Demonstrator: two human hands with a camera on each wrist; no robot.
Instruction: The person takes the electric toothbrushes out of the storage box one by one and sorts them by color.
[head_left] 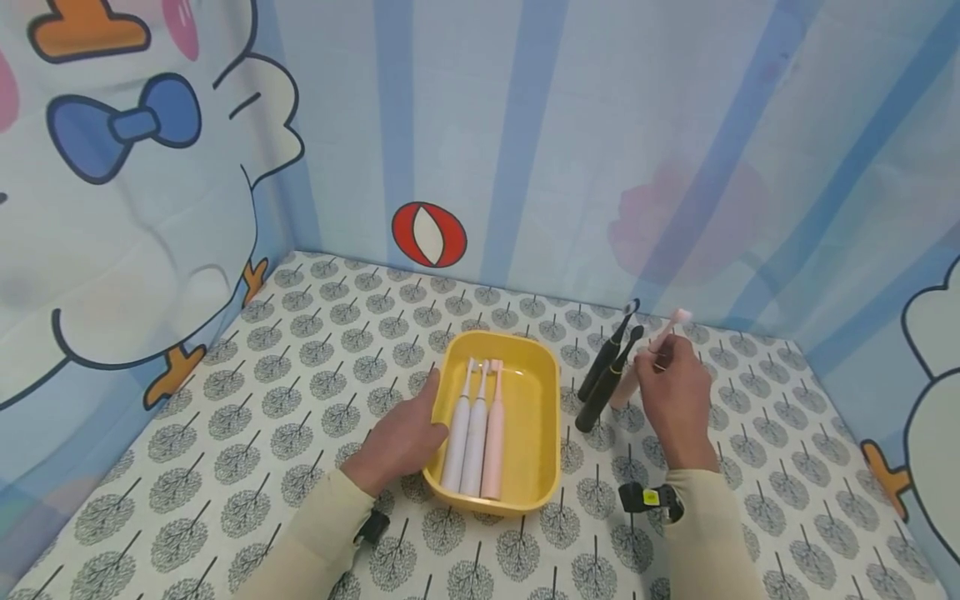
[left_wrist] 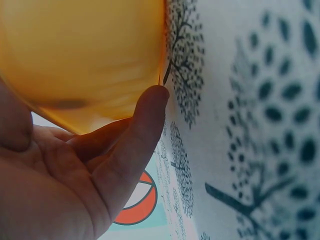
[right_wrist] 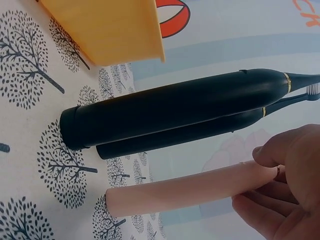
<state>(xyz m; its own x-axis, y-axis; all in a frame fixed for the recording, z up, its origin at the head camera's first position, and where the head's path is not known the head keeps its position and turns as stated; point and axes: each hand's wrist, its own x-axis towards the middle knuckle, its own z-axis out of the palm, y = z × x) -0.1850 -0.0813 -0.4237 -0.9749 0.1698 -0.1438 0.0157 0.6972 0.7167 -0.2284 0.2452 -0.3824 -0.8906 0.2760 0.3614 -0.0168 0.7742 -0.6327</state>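
At the left side of a yellow tray (head_left: pixel 536 433), my left hand (head_left: pixel 401 442) grips its wall, the thumb up by the rim and the fingers along the outside. Inside the tray, two pale lilac electric toothbrushes (head_left: pixel 474 442) and a pink electric toothbrush (head_left: pixel 493 454) lie side by side, heads away from me. My right hand (head_left: pixel 677 396) pinches another pink electric toothbrush (right_wrist: pixel 185 196) near its neck; it stands upright, base down at the cloth. Just left of it, two black electric toothbrushes (right_wrist: pixel 175 112) stand upright, close together.
A white cloth (head_left: pixel 277 467) printed with dark trees covers the table. Behind it hangs a blue striped curtain (head_left: pixel 465 125) with cartoon figures. Watch-like straps with small dark devices (head_left: pixel 648 498) sit on both wrists.
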